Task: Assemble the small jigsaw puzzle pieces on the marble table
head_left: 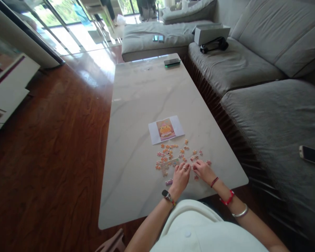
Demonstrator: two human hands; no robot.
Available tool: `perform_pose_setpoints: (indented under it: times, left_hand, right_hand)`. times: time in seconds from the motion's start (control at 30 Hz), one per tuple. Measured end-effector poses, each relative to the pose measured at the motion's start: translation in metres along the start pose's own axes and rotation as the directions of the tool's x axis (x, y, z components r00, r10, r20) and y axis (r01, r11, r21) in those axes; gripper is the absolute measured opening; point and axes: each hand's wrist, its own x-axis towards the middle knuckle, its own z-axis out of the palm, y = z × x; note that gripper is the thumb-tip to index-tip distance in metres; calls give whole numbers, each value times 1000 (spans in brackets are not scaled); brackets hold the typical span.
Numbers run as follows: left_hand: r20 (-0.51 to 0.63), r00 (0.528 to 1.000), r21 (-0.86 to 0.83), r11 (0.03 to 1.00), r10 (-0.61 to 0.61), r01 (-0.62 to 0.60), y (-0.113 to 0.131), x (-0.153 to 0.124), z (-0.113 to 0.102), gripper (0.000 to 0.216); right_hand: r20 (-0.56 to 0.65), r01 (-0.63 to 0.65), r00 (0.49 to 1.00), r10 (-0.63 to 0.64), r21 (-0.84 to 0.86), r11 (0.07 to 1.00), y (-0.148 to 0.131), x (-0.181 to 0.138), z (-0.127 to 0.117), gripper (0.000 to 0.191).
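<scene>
My left hand [181, 176] is low over the near part of the table, fingers curled together; what they hold, if anything, is hidden. Close beside it on the right, my right hand [204, 171] pinches a small pinkish puzzle piece [191, 167] between the two hands. Left of my left hand lies a partly joined puzzle edge [170, 162], pale and L-shaped. Loose orange and pink puzzle pieces [164, 159] are scattered around it, with more puzzle pieces [195, 153] beyond my right hand. A purple joined strip [169, 182] rests near my left wrist.
A creased paper sheet [152, 133] with a printed yellow cartoon picture lies beyond the pieces. The white marble-look table [136, 94] carries a dark phone [172, 62] at its far end. A grey sofa [273, 108] runs along the right side, with another phone [313, 155] on it.
</scene>
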Motion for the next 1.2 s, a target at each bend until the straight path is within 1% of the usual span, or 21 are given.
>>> perform_pose_setpoints:
  times: [0.1,0.23,0.3,0.4,0.57,0.63,0.73,0.87,0.93,1.0,1.1,1.2]
  left_hand:
    - [8,1000,-29,999,-25,25,-1,-3,1,36]
    - [6,1000,-94,995,-24,24,-1,-5,-1,39]
    - [-13,999,-120,992,-34,32,-3,-6,-4,39]
    - [-61,994,-134,988,-91,82,-8,-11,-10,37]
    - [-150,964,-127,971,-220,202,-25,-24,-15,31]
    - [-167,955,-125,966,-246,227,-30,-29,-15,31]
    - [-176,952,-130,965,-249,228,-33,-32,-13,32]
    - [-156,959,-130,967,-237,218,-30,-34,-13,32]
    - [-129,964,-125,969,-231,215,-27,-37,-13,31]
    - [-96,969,-116,970,-227,215,-25,-41,-13,29]
    - [-52,976,-102,973,-213,207,-23,-46,-11,29]
    - [-28,980,-94,977,-197,194,-21,-49,-9,32]
  right_hand:
    - [21,7,1000,-7,10,1000,2,-1,-1,5]
    - [14,8,1000,-8,37,999,7,-3,-1,14]
    - [21,15,1000,-16,54,998,10,-3,0,13]
    - [46,22,999,-25,66,998,11,-4,0,5]
    - [37,47,998,-48,36,998,10,-3,-1,6]
    - [26,43,999,-44,27,999,8,-2,-1,5]
    - [40,37,998,-38,26,999,7,1,-2,6]
    - [18,46,999,-48,78,996,8,-3,-10,12]
    - [3,70,998,-70,107,992,9,-11,-14,14]
    - [17,100,995,-102,119,988,9,-21,-15,17]
    - [67,117,990,-123,93,989,7,-31,-10,18]
    - [99,107,989,-111,47,993,3,-33,-2,11]
